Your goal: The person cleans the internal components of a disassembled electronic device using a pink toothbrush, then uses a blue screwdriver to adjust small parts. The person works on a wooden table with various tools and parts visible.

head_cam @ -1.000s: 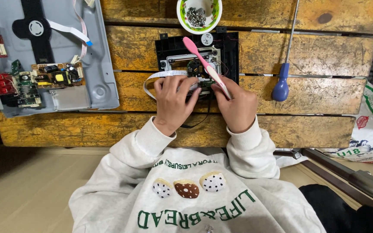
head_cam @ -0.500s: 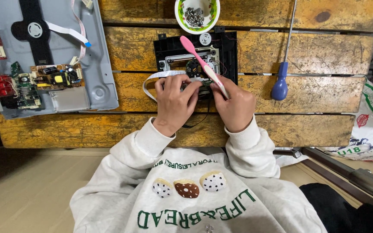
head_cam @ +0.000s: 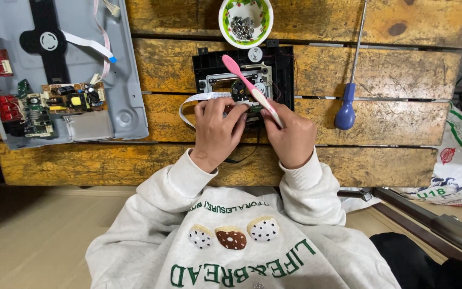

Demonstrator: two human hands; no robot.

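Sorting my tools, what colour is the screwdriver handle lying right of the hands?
Blue, on the screwdriver handle, head view.

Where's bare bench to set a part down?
Free: plank between the black drive frame and blue-handled screwdriver; front plank below the grey chassis. Crowded: around both hands, left and right, and near the screw bowl.

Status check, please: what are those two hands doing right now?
Left hand gripping black disc-drive mechanism. Right hand holding pink-handled tool over it. White ribbon cable beside left fingers.
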